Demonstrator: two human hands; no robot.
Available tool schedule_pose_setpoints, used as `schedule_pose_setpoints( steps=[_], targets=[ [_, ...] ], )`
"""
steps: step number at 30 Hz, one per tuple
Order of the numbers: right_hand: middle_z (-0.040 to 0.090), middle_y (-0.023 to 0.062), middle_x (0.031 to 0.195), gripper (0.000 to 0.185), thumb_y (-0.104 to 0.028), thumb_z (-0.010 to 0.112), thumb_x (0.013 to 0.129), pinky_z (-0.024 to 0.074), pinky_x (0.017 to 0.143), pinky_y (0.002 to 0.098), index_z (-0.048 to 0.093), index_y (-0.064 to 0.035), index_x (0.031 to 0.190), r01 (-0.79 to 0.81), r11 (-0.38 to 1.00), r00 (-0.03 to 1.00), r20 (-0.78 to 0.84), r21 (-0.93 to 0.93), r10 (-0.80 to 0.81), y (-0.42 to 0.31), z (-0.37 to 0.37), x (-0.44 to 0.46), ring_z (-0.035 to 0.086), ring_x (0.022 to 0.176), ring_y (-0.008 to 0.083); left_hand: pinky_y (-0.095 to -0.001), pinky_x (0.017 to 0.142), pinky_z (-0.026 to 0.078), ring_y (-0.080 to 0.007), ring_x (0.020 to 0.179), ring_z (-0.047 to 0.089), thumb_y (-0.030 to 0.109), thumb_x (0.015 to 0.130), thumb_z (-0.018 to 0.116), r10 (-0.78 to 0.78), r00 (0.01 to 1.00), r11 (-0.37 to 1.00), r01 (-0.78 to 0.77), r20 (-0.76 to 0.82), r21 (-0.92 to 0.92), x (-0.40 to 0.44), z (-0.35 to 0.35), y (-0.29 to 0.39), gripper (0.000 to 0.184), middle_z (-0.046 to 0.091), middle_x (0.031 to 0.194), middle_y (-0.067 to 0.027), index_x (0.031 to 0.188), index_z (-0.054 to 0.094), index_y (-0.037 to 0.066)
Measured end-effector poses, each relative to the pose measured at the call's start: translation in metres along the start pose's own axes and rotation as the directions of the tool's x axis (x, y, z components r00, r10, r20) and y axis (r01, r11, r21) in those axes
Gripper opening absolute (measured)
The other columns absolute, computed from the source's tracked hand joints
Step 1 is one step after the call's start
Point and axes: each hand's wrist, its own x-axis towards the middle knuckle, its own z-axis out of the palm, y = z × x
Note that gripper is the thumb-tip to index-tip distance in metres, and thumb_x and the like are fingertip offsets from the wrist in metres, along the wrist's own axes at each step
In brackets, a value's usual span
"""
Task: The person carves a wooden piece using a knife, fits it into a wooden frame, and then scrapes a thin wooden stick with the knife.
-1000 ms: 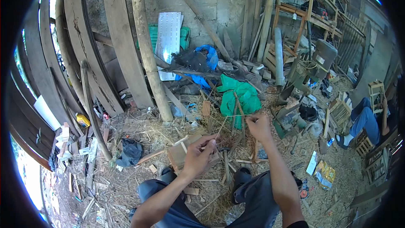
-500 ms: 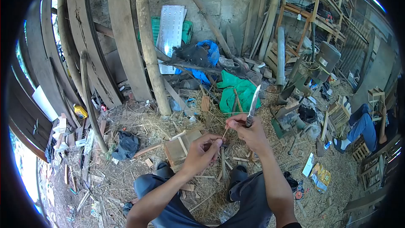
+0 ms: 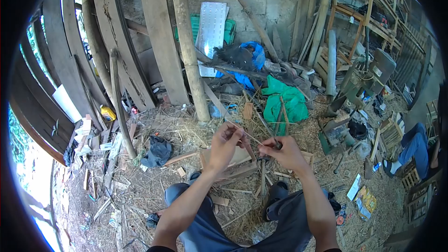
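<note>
A thin wooden stick (image 3: 252, 137) spans the gap between my two hands in the middle of the head view. My left hand (image 3: 225, 145) is closed around its upper left part, fingertips pinched. The lower right end meets the pinched thumb and fingers of my right hand (image 3: 287, 154). Also in my right hand is a knife (image 3: 278, 144), its dark handle showing above the knuckles; its blade is hard to make out against the background. Below and behind the hands lies a wooden block or frame (image 3: 240, 171), partly covered by the left hand.
Wood scraps and straw litter the ground. A green plastic sheet (image 3: 285, 105) lies ahead, beside a wooden post (image 3: 189, 51). A black bag (image 3: 157, 151) lies to the left. At right, another person's leg (image 3: 414, 151) shows near wooden crates and a machine (image 3: 380, 70).
My right hand has moved down and tilted, so the upright knife blade no longer stands out. My left hand has risen, and the stick now slopes down to the right. The view has shifted left.
</note>
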Motion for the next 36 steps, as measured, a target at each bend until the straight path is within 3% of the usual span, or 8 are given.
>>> schedule_pose_setpoints(
  steps=[6,8,15,18,20,23,31,36],
  targets=[
    [0.067,0.0101,0.081,0.014,-0.012,0.071,0.078,0.047,0.061,0.0332,0.07,-0.005,0.089,0.14,0.912,0.912,-0.308,-0.386,-0.271,-0.002,-0.009,0.002,0.063,0.067,0.0256,-0.0257,0.063,0.047,-0.0123,0.07,0.061,0.009,0.088,0.06,-0.033,0.993,0.975,0.007,0.115,0.222,0.006,-0.028,0.016,0.012,0.064,0.082,-0.0047,0.097,0.061,0.001],
    [0.066,0.0055,0.09,0.013,-0.007,0.071,0.075,0.0481,0.061,0.0364,0.07,-0.0078,0.088,0.167,0.85,0.844,-0.373,-0.5,-0.385,-0.003,-0.011,0.002,0.064,0.069,0.0258,-0.0256,0.066,0.048,-0.0114,0.07,0.061,0.012,0.085,0.065,0.045,0.965,0.698,-0.216,0.26,0.682,0.003,-0.033,0.014,0.013,0.065,0.082,-0.0032,0.094,0.065,0.002],
    [0.06,0.0028,0.112,0.022,-0.001,0.069,0.074,0.0495,0.061,0.0383,0.068,-0.0096,0.095,0.234,0.737,0.755,-0.358,-0.634,-0.549,-0.022,-0.009,0.008,0.065,0.071,0.0251,-0.0255,0.072,0.049,-0.0092,0.079,0.06,0.012,0.083,0.068,-0.249,0.896,0.786,-0.036,0.368,0.618,-0.013,-0.002,-0.002,0.021,0.065,0.086,-0.0023,0.102,0.067,0.004],
    [0.065,0.0079,0.1,0.02,-0.004,0.068,0.075,0.0496,0.059,0.0392,0.066,-0.0081,0.094,0.122,0.752,0.424,-0.651,-0.648,-0.629,-0.03,-0.012,0.009,0.065,0.067,0.0258,-0.0257,0.07,0.049,-0.0098,0.08,0.059,0.013,0.083,0.07,-0.316,0.9,0.93,0.231,0.3,0.288,-0.015,0.006,0.005,0.033,0.064,0.091,-0.0027,0.114,0.062,0.005],
    [0.067,0.0116,0.079,0.013,-0.01,0.07,0.073,0.0495,0.057,0.0392,0.066,-0.0081,0.086,-0.007,0.869,0.769,-0.558,-0.495,-0.312,-0.013,-0.018,-0.003,0.064,0.062,0.0296,-0.023,0.065,0.049,-0.0087,0.08,0.058,0.008,0.086,0.067,-0.223,0.915,0.975,0.205,0.337,0.089,-0.016,0.009,0.01,0.036,0.063,0.09,-0.0041,0.121,0.058,0.003],
    [0.063,0.0116,0.062,0.01,-0.015,0.069,0.069,0.0495,0.055,0.0395,0.066,-0.0099,0.077,0.078,0.755,0.857,-0.344,-0.651,-0.385,-0.006,-0.003,-0.008,0.063,0.059,0.0326,-0.0234,0.066,0.05,-0.0078,0.078,0.057,0.008,0.086,0.067,-0.227,0.908,0.967,0.254,0.353,-0.032,-0.017,0.011,0.004,0.04,0.062,0.089,-0.0027,0.124,0.057,0.004],
    [0.064,0.011,0.064,0.01,-0.017,0.068,0.063,0.0503,0.058,0.0419,0.067,-0.0115,0.071,-0.019,0.711,0.883,-0.345,-0.703,-0.317,-0.011,0.007,-0.001,0.064,0.062,0.0321,-0.0234,0.069,0.051,-0.0079,0.08,0.058,0.006,0.084,0.068,-0.257,0.899,0.953,0.297,0.354,-0.063,-0.022,0.023,-0.001,0.046,0.065,0.103,-0.0041,0.128,0.054,0.005],
    [0.065,0.0113,0.064,0.006,-0.013,0.067,0.064,0.0499,0.058,0.0422,0.067,-0.0122,0.07,0.076,0.679,0.874,-0.279,-0.73,-0.398,-0.006,0.012,-0.004,0.065,0.062,0.0312,-0.0243,0.07,0.052,-0.0088,0.082,0.058,0.008,0.084,0.068,-0.279,0.894,0.921,0.353,0.351,-0.167,-0.024,0.023,0.004,0.046,0.065,0.103,-0.0045,0.128,0.054,0.004]
  ],
)
